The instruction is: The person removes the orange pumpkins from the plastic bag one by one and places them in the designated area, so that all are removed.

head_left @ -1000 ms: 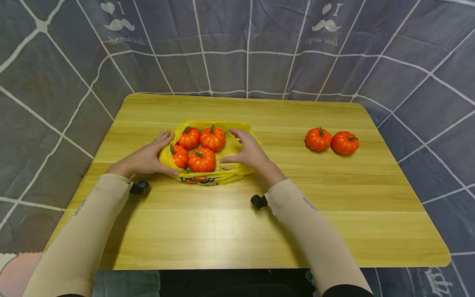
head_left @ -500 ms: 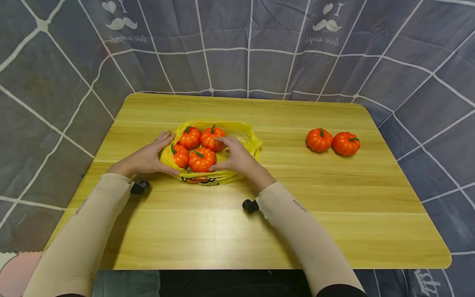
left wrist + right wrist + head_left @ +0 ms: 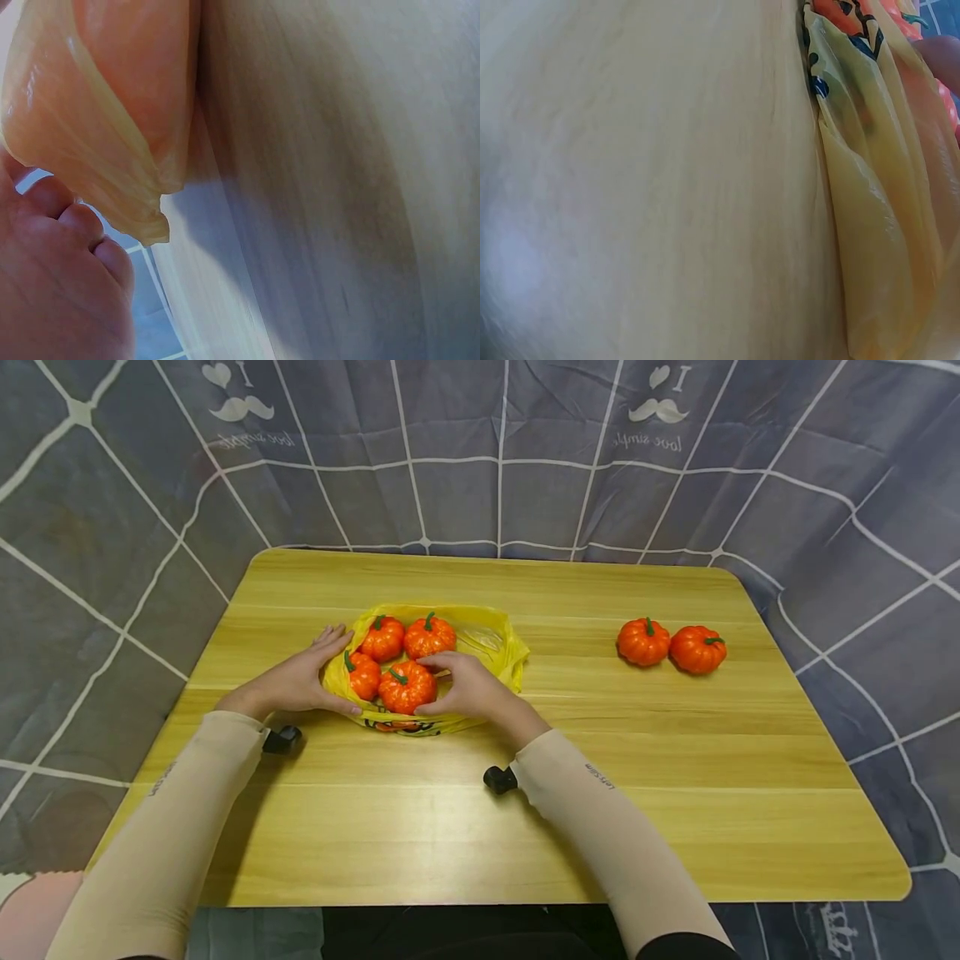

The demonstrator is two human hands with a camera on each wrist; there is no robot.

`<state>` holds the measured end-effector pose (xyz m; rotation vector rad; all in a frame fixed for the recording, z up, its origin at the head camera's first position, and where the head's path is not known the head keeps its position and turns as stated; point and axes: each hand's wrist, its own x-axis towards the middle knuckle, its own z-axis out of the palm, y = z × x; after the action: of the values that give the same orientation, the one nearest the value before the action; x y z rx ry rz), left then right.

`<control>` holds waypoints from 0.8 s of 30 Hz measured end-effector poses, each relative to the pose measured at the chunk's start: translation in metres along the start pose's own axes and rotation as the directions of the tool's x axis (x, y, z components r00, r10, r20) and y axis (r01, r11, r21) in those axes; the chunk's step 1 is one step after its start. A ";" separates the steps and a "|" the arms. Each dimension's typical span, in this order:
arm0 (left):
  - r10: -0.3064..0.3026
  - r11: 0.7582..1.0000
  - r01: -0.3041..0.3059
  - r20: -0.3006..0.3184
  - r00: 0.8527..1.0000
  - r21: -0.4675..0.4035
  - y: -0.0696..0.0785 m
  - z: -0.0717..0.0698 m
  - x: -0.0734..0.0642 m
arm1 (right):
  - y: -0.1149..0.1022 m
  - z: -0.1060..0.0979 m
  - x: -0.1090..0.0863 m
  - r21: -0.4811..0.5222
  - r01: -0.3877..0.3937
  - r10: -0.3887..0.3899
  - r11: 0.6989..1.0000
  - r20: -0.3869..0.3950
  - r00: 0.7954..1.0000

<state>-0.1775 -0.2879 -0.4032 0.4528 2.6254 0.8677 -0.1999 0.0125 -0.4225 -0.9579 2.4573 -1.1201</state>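
On the table lies a yellow plastic bag, its mouth spread wide with several small orange pumpkins inside. My left hand holds the bag's left side, thumb at the front and fingers behind; the left wrist view shows curled fingers against the plastic. Inside the bag, my right hand grips the front pumpkin from its right, fingers over the top and thumb low in front. Behind it sit a back right pumpkin, a back left pumpkin and a left pumpkin.
Two more pumpkins stand together on the right of the wooden table: one pumpkin on the left, another pumpkin beside it. A grey curtain with white lines hangs along the table's back and sides.
My right hand has moved left from the bag's right side to the front pumpkin and taken hold of it. The left hand has stayed at the bag's left side.
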 end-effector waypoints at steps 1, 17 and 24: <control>0.002 1.000 -0.002 0.000 1.000 -0.001 0.000 0.000 0.000 | 0.000 0.001 0.000 0.007 -0.001 0.001 1.000 -0.003 1.000; 0.010 1.000 -0.010 -0.003 1.000 0.009 -0.002 -0.001 0.000 | -0.006 -0.009 -0.004 0.172 -0.002 0.019 0.985 -0.098 0.995; 0.004 1.000 -0.004 -0.001 1.000 0.005 -0.002 -0.001 0.000 | 0.004 -0.025 -0.012 0.263 0.022 0.038 0.965 -0.221 0.974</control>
<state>-0.1785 -0.2900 -0.4040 0.4588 2.6288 0.8625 -0.2054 0.0371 -0.4091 -0.7769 2.3905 -1.5834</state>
